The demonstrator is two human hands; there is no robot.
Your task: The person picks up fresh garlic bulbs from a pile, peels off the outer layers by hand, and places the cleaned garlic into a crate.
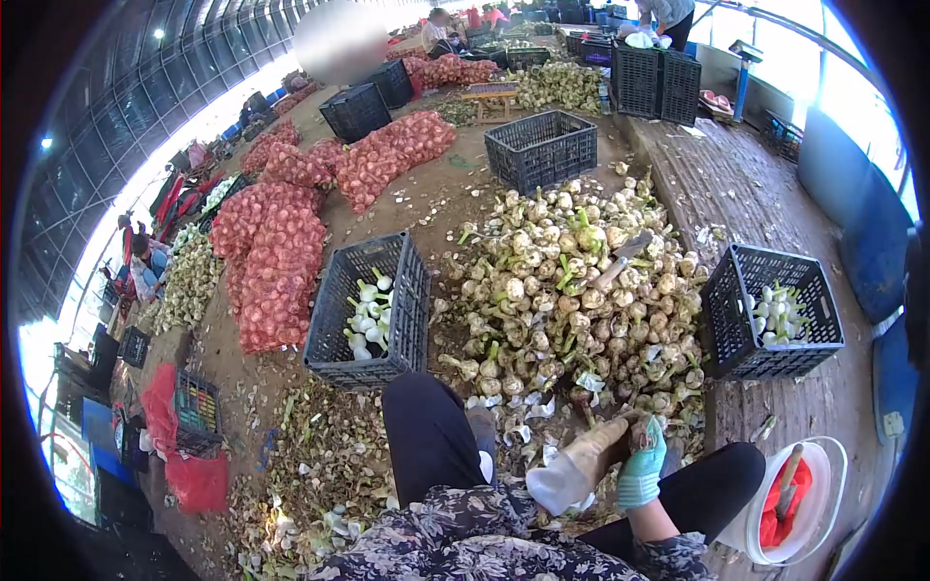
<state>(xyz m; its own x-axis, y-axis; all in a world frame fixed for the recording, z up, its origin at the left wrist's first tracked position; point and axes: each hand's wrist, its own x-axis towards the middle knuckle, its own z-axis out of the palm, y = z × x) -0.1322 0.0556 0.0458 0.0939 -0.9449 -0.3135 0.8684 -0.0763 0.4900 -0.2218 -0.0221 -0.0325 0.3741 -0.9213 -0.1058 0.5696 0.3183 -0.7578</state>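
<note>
While the person sits on the ground with legs spread, the left hand (581, 463), in a pale worn glove, and the right hand (642, 463), in a teal glove, meet just before the near edge of the big garlic pile (572, 290); both are closed around one garlic bulb (639, 433) held between them; a black crate (368, 300) with trimmed bulbs stands at the pile's left edge, another black crate (770, 310) at its right; a white bucket (790, 504) stands beside the right knee.
</note>
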